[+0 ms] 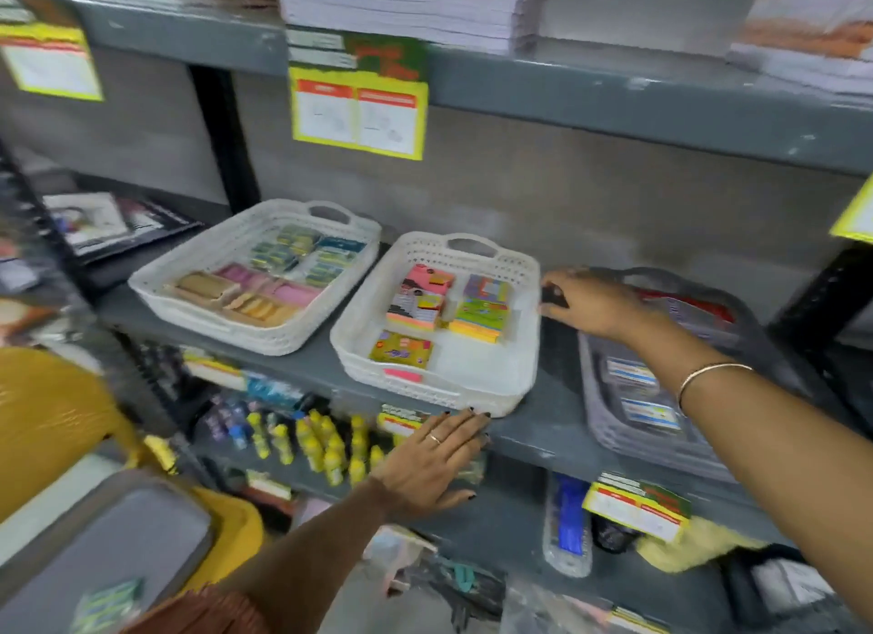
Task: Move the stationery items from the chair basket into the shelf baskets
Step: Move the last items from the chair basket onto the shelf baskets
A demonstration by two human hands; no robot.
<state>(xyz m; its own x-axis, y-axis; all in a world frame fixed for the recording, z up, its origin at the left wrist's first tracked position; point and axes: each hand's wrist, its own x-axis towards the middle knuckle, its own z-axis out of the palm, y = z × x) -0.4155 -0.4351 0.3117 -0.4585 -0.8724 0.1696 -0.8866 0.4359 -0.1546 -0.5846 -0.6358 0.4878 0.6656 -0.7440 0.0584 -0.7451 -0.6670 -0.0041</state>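
Observation:
Three baskets stand on the grey shelf [534, 425]. The left white basket [203, 312] holds erasers and small packs. The middle white basket [486, 388] holds several colourful sticky-note blocks. A grey basket [628, 440] at the right holds flat packets. My right hand [595, 307] reaches between the middle and grey baskets, fingers closed on a small dark item [553, 296]. My left hand [434, 463] lies flat with fingers spread at the shelf's front edge, fingertips touching the middle basket's front corner. The grey chair basket [94, 553] sits at the bottom left with a green pack [108, 610] inside.
A yellow chair [52, 421] stands at the left. The lower shelf carries yellow glue bottles [326, 449], a blue packet [569, 520] and price labels. Paper stacks [406, 5] fill the upper shelf. A black upright [226, 137] divides the shelf bays.

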